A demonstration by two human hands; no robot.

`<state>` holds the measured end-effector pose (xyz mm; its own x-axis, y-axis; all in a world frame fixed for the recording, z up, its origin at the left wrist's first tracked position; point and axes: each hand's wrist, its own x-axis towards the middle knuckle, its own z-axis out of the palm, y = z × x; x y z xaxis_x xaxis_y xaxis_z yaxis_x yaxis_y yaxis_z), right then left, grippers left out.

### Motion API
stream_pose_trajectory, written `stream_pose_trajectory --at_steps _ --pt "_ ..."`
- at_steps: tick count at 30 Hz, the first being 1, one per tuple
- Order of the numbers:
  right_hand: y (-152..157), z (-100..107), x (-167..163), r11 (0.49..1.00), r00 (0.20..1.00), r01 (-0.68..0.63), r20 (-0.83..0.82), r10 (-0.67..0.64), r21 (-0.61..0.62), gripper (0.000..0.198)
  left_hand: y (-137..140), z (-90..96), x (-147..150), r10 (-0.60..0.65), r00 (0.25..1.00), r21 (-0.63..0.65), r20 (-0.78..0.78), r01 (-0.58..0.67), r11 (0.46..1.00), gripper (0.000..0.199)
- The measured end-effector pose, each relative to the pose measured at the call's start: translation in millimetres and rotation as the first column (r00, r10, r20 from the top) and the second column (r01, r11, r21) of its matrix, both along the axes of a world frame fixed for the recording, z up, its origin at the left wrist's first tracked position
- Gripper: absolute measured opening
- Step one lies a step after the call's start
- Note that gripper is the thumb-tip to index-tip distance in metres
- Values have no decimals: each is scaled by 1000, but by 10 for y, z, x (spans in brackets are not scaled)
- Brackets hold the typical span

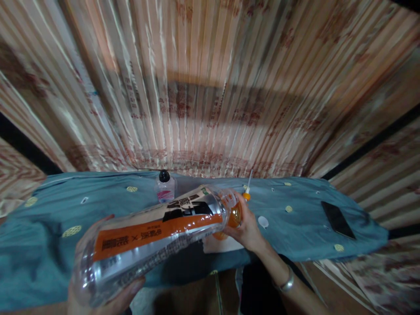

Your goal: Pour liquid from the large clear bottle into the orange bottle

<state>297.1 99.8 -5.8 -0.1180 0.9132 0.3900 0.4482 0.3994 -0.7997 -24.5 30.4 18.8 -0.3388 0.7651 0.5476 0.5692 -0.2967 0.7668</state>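
A large clear plastic drink bottle [157, 227] with an orange, white and black label lies tilted across the view, its neck toward the right. My left hand [126, 295] is closed around its base end. Close to the bottle's mouth, my right hand [251, 229] grips a small amber see-through bottle [235, 216]; the fingers and the large bottle's neck partly hide it. Whether the two mouths touch, I cannot tell. Just past the right hand lies an orange and white pump top [246, 195] with a thin tube.
A small clear bottle with a black cap [165, 188] stands at the back. Right of my hand lie a white disc [263, 222] and a black phone [337, 220]. White paper [223, 246] sits on the teal cloth [302, 227]. Striped curtains [203, 87] hang behind.
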Motion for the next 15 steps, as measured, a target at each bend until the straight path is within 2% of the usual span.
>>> stream_pose_trajectory --at_steps 7,11,15 --pt "-7 31 -4 1000 1000 -10 -4 10 -1 87 -25 79 76 0 997 -57 75 4 998 79" --pt "-8 22 -5 1000 1000 -5 9 5 2 88 -1 42 54 -24 999 10 30 24 1000 80" --pt "-15 4 -3 1000 1000 19 24 -19 -10 91 -4 19 28 -21 999 -27 34 22 999 81"
